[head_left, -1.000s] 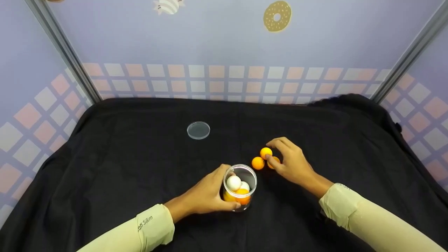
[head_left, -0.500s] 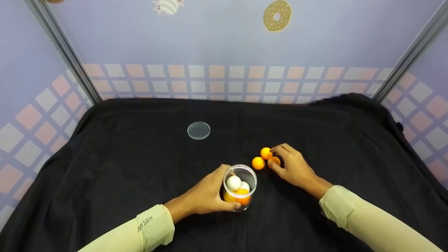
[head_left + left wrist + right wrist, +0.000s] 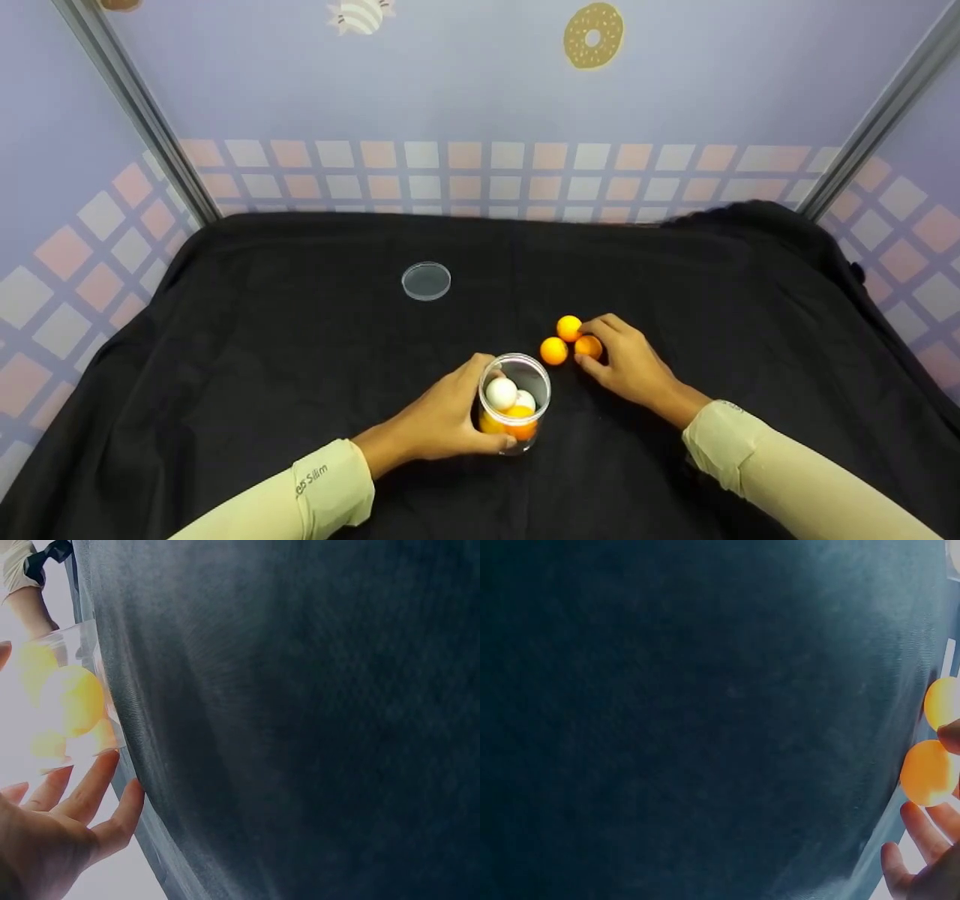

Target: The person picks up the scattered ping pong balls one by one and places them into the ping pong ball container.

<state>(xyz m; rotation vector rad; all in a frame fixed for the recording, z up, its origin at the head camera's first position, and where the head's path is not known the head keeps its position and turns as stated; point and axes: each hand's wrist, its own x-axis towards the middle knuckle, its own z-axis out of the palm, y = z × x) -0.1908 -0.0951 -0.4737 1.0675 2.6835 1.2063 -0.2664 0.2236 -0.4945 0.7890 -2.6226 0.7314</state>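
In the head view, my left hand point(image 3: 454, 420) grips a clear plastic jar point(image 3: 536, 386) around its side. White ping-pong balls point(image 3: 501, 393) and orange ones point(image 3: 521, 427) lie inside the upright, uncovered jar. To its right, my right hand point(image 3: 634, 364) has thumb and fingers curled about an orange ping-pong ball point(image 3: 588, 346), which still sits on the cloth. Two more orange balls point(image 3: 553, 351) point(image 3: 569, 328) lie beside it. The right wrist view shows the ball point(image 3: 928, 774) between thumb and fingertips. Glare washes out the jar point(image 3: 88, 641) in the left wrist view.
A clear round lid point(image 3: 426, 281) lies on the black cloth point(image 3: 300, 322) beyond the jar, to the left. Patterned wall panels point(image 3: 480, 90) enclose the cloth-covered surface at the back and both sides.
My right hand's fingers have drawn back from over the far orange ball and closed in around the nearer right one. The left hand and jar have stayed in place.
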